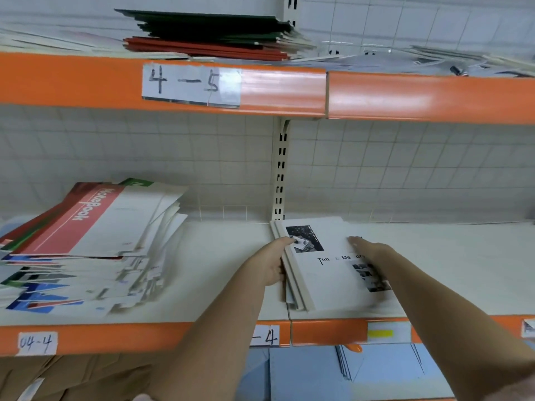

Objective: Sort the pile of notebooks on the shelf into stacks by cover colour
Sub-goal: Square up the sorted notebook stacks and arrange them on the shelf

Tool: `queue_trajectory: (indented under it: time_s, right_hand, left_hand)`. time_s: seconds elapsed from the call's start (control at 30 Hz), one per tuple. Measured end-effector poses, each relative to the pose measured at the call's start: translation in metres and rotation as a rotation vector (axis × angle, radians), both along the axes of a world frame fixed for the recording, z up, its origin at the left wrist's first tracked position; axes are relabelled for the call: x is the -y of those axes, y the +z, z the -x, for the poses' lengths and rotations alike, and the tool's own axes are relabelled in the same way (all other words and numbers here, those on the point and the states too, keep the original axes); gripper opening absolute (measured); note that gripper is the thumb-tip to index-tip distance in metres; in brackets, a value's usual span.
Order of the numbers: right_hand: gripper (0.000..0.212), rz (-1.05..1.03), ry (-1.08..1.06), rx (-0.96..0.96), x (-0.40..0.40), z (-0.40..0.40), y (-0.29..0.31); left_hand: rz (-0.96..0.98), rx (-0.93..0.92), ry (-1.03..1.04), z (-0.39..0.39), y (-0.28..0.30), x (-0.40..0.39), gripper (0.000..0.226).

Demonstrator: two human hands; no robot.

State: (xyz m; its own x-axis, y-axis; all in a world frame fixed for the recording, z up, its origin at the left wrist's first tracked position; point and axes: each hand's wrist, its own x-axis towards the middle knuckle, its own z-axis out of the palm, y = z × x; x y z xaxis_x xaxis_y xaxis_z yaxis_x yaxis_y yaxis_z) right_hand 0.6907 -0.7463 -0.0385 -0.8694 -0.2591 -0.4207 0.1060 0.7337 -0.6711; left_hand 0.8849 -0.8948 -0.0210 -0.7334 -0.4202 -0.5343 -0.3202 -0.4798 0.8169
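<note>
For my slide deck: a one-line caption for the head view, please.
Both hands, left hand and right hand, square up a white notebook stack beside the mixed pile.

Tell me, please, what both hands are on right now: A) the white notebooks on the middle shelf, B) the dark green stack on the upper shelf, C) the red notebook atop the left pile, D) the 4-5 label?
A: the left hand grips the spine edge of the white notebooks, and the right hand rests on the top cover.

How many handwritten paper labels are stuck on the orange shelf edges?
3: "4-5" label on the upper edge, "04-4" label lower left, and a "-4" label lower centre, partly hidden by the left arm.
</note>
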Motion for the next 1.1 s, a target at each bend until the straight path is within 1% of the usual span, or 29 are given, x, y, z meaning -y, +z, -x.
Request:
queue_trajectory:
  time_s: [0.1,0.17,0.23,0.3,0.43,0.5,0.6,0.67,0.7,0.77,0.83,0.9,0.97,1.0,1.1]
  right_hand:
    - [0.081,0.075,0.012,0.105,0.005,0.001,0.005]
    - [0.083,0.087,0.012,0.117,0.006,0.000,0.005]
    - [0.079,0.102,-0.009,0.101,0.005,-0.004,0.002]
    - [0.074,0.106,-0.028,0.072,0.003,-0.010,0.000]
    - [0.075,0.102,-0.016,0.033,-0.003,-0.016,0.003]
    - [0.074,0.100,-0.008,0.014,-0.006,-0.017,0.004]
    - [0.072,0.114,0.004,0.000,-0.010,-0.018,0.004]
    - [0.072,0.131,-0.010,-0.016,-0.011,-0.019,0.005]
    - [0.073,0.143,-0.015,-0.020,-0.011,-0.020,0.004]
    - [0.076,0.187,-0.021,-0.023,-0.012,-0.021,0.005]
    - [0.080,0.234,-0.014,-0.008,-0.012,-0.024,0.006]
    - [0.087,0.283,-0.005,0.012,-0.011,-0.029,0.006]
    - [0.095,0.317,0.006,0.021,-0.011,-0.034,0.009]
    - [0.095,0.327,0.023,0.016,-0.010,-0.037,0.010]
    - [0.079,0.366,0.088,-0.051,-0.006,-0.046,0.015]
  left_hand:
    - [0.033,0.021,-0.027,0.001,0.002,0.007,0.043]
    - [0.041,0.044,-0.035,0.004,0.004,0.009,0.048]
    - [0.053,0.062,-0.033,0.007,0.006,0.010,0.053]
    - [0.048,0.077,-0.025,0.011,0.007,0.011,0.049]
    - [-0.002,0.101,-0.013,0.014,0.009,0.012,0.023]
    - [0.009,0.103,-0.023,0.013,0.011,0.011,0.023]
    - [0.025,0.085,-0.029,0.010,0.010,0.011,0.036]
    - [0.032,0.053,-0.043,0.008,0.010,0.007,0.031]
    - [0.059,0.042,-0.049,0.007,0.009,0.002,0.032]
    - [0.202,0.038,-0.033,0.011,0.004,-0.002,0.041]
    - [0.326,0.026,0.003,0.012,0.001,-0.004,0.042]
    - [0.306,0.010,0.014,0.008,0.002,-0.001,0.039]
    - [0.232,-0.002,0.007,0.003,-0.001,0.006,0.040]
    - [0.199,-0.013,-0.001,-0.002,-0.002,0.007,0.043]
    - [0.174,-0.032,0.038,-0.009,-0.004,0.007,0.048]
